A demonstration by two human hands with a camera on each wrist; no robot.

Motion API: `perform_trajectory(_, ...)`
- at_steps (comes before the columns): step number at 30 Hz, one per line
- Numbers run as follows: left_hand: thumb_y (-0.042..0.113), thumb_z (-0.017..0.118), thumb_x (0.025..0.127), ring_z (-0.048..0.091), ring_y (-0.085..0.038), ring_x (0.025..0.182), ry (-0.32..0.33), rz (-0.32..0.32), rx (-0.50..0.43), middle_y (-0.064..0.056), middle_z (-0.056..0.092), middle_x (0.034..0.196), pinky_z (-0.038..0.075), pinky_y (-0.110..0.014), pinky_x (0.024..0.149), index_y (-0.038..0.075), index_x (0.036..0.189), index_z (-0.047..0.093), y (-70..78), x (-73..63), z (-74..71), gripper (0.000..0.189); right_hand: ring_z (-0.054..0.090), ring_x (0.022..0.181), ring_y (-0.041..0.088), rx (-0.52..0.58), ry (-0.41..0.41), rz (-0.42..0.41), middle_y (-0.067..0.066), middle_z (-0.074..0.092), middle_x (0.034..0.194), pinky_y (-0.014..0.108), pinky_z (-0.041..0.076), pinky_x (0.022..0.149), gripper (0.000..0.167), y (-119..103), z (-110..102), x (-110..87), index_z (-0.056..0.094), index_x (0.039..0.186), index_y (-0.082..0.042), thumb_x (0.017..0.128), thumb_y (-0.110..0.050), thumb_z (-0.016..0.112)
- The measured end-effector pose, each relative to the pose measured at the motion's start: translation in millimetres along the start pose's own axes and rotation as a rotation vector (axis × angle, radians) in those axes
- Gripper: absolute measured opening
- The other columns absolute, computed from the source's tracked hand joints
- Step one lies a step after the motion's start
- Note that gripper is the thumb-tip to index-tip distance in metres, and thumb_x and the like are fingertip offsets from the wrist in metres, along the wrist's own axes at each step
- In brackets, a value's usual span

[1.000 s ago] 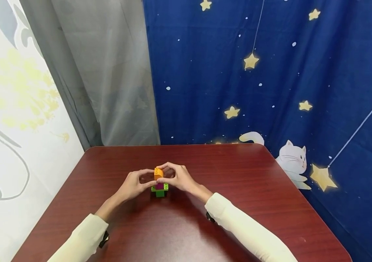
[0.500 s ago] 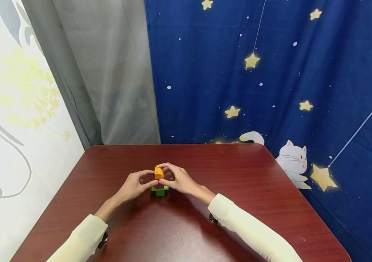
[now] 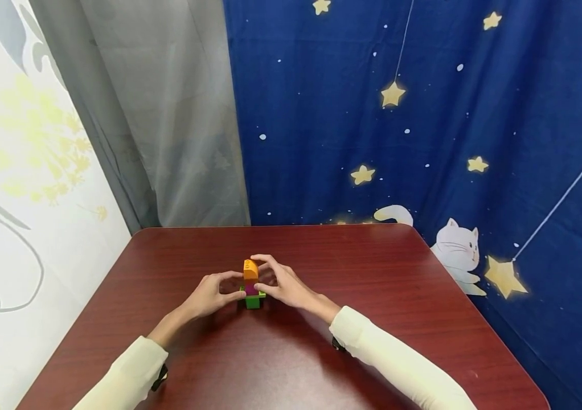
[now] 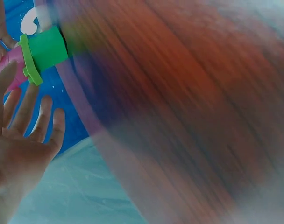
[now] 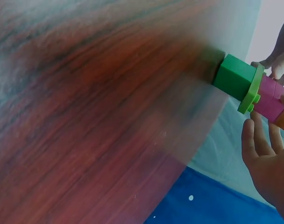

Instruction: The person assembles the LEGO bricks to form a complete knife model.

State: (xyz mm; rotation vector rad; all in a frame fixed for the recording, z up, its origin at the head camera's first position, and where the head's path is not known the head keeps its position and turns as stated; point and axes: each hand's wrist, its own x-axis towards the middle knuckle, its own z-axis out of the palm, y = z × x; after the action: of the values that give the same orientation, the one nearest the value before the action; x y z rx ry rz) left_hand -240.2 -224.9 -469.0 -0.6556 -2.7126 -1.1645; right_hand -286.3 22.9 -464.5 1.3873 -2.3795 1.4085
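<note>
A small tower of toy building bricks stands on the table, with a green brick at the bottom and a light green plate above it. Over the plate come magenta bricks, and an orange brick with a rounded side tops the tower. My left hand is at the tower's left side, thumb tip by the plate and magenta brick, other fingers spread loosely. On the right side, my right hand has its thumb by the magenta brick and its index finger near the orange brick's top, fingers apart.
The dark red wooden table has rounded far corners. Behind it hang a grey curtain and a blue curtain with stars and a cat. A pale patterned cloth hangs at the left.
Both thumbs have come down from the orange brick to the magenta part and plate, and the fingers have loosened. More of the orange brick shows. The tower has shifted slightly right in view.
</note>
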Motion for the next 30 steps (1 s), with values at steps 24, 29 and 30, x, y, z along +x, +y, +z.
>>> perform_trajectory(24, 0.021, 0.085, 0.089, 0.07, -0.028, 0.111, -0.038, 0.026, -0.068, -0.01, 0.078, 0.103, 0.052, -0.052, 0.098, 0.0, 0.135, 0.066, 35.4, 65.3, 43.6, 0.054, 0.074, 0.106, 0.029, 0.125, 0.133, 0.311, 0.019, 0.072, 0.122, 0.035, 0.061, 0.082, 0.058, 35, -56, -28.9, 0.052, 0.151, -0.014, 0.098, -0.011, 0.074)
perform_trajectory(29, 0.021, 0.087, 0.086, 0.071, -0.027, 0.109, -0.047, -0.002, -0.076, -0.009, 0.078, 0.104, 0.053, -0.05, 0.098, -0.001, 0.137, 0.064, 33.7, 71.9, 53.0, 0.06, 0.075, 0.099, 0.028, 0.154, 0.122, 0.35, 0.02, 0.071, 0.124, 0.036, 0.061, 0.079, 0.057, 43, -61, -28.7, 0.051, 0.152, -0.01, 0.099, -0.011, 0.072)
perform_trajectory(30, 0.021, 0.088, 0.086, 0.072, -0.027, 0.108, -0.05, -0.01, -0.08, -0.008, 0.078, 0.104, 0.053, -0.049, 0.098, -0.001, 0.138, 0.064, 32.9, 73.3, 54.8, 0.061, 0.075, 0.097, 0.028, 0.153, 0.123, 0.358, 0.02, 0.071, 0.124, 0.038, 0.061, 0.079, 0.056, 45, -62, -29.0, 0.052, 0.152, -0.01, 0.099, -0.011, 0.072)
